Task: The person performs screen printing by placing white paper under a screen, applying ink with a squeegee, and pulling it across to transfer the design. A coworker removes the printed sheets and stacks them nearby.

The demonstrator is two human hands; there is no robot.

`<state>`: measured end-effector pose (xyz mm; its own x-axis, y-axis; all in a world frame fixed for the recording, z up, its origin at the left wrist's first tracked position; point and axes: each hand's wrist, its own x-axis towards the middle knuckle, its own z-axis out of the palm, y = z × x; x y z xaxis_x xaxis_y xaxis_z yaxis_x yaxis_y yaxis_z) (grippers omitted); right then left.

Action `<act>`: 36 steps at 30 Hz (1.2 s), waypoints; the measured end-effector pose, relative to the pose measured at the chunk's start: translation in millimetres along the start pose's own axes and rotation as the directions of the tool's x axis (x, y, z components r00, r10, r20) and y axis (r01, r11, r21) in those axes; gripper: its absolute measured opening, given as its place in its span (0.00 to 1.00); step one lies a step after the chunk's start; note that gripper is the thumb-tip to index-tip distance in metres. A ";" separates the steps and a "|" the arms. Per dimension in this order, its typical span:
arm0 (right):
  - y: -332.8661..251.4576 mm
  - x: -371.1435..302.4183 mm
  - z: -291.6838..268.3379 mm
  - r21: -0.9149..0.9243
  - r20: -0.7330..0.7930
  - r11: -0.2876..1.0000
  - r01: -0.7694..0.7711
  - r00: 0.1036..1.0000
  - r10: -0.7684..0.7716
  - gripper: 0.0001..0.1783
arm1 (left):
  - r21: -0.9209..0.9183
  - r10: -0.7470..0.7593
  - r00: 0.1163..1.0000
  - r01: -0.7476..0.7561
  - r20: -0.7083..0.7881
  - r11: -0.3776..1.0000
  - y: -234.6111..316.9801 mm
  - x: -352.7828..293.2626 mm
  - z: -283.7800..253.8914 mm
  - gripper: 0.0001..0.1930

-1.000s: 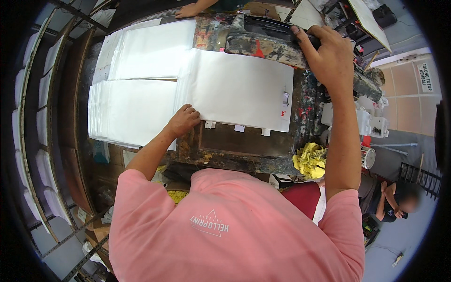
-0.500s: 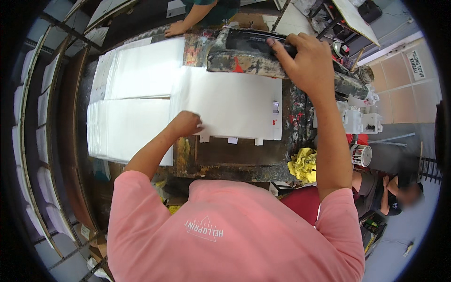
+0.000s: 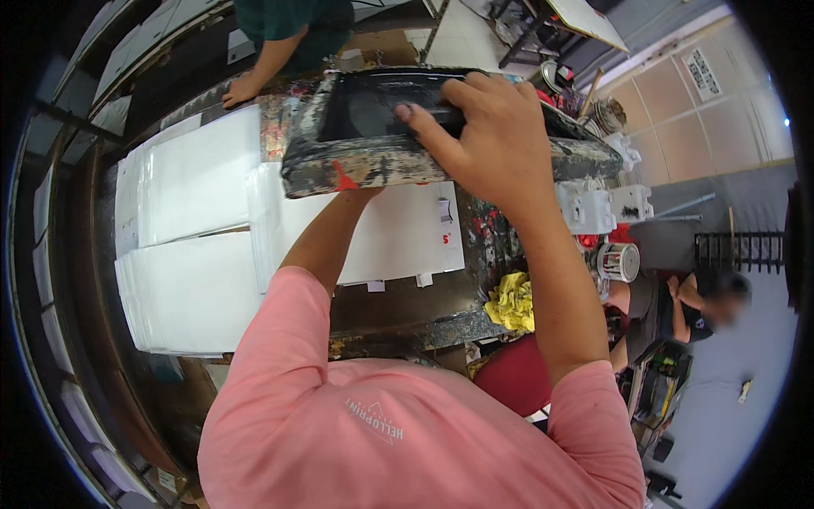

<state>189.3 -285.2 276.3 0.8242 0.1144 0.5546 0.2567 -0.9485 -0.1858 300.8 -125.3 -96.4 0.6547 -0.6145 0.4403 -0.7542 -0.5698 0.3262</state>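
My right hand [image 3: 500,140] grips a paint-stained screen printing frame [image 3: 390,167], with fingers over its near rail and the dark inked inside. The frame hangs tilted above the work table. Beneath it my left arm reaches in, and only the wrist end of my left hand [image 3: 363,195] shows; the fingers are hidden. On the table under the frame lies a white sheet [image 3: 398,237] with a small red mark near its right edge. Small white tabs [image 3: 376,287] stick out along its near side.
Stacks of white sheets [image 3: 195,288] cover the table's left part. A crumpled yellow cloth [image 3: 511,303] lies at the near right corner, with a paint can [image 3: 619,261] beyond. Another person's hand [image 3: 242,90] rests at the far left edge. A seated person [image 3: 695,310] is at right.
The frame has risen and come closer with my right hand on it. My left hand has gone from the sheet's near left corner to under the frame. The whole view has shifted.
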 end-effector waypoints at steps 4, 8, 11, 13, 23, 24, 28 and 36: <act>-1.1 -3.6 1.9 -0.005 -0.008 1.000 0.003 1.000 -0.003 0.32 | -0.044 -0.040 0.999 0.040 0.001 0.998 8.1 9.0 -3.9 0.26; -0.3 -6.6 1.8 -0.021 0.007 1.000 -0.002 1.000 0.002 0.33 | -0.067 -0.071 0.997 0.071 0.008 0.995 15.3 7.9 -18.2 0.27; 2.1 -7.2 4.3 -0.005 0.020 1.000 -0.008 1.000 0.008 0.35 | -0.016 -0.088 0.995 0.088 0.037 0.996 30.1 -0.5 -37.9 0.28; 0.3 -7.1 5.9 0.010 0.029 1.000 -0.010 1.000 0.010 0.36 | 0.085 -0.124 0.987 0.116 0.097 0.990 55.0 -26.4 -50.9 0.28; 4.3 -12.3 12.5 -0.047 -0.067 0.999 0.015 0.998 -0.018 0.37 | 0.186 -0.368 0.904 0.331 0.218 0.925 194.9 -174.8 -59.5 0.31; 6.4 -12.5 13.7 -0.058 -0.086 0.998 0.026 0.996 -0.031 0.37 | 0.222 -0.399 0.892 0.354 0.211 0.909 195.9 -177.3 -57.8 0.31; 3.6 -14.8 11.5 -0.079 -0.079 0.995 0.059 0.995 -0.065 0.36 | 0.210 -0.390 0.904 0.353 0.173 0.912 197.1 -184.0 -52.4 0.32; -5.3 -27.7 3.8 -0.062 -0.005 0.998 0.013 1.000 -0.013 0.38 | 0.227 -0.404 0.893 0.359 0.198 0.905 203.3 -185.3 -56.0 0.31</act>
<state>167.0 -282.3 258.8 0.8182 0.1255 0.5610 0.2357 -0.9633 -0.1283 23.3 -96.7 -64.8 0.8992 -0.4268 0.0963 -0.4365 -0.8603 0.2634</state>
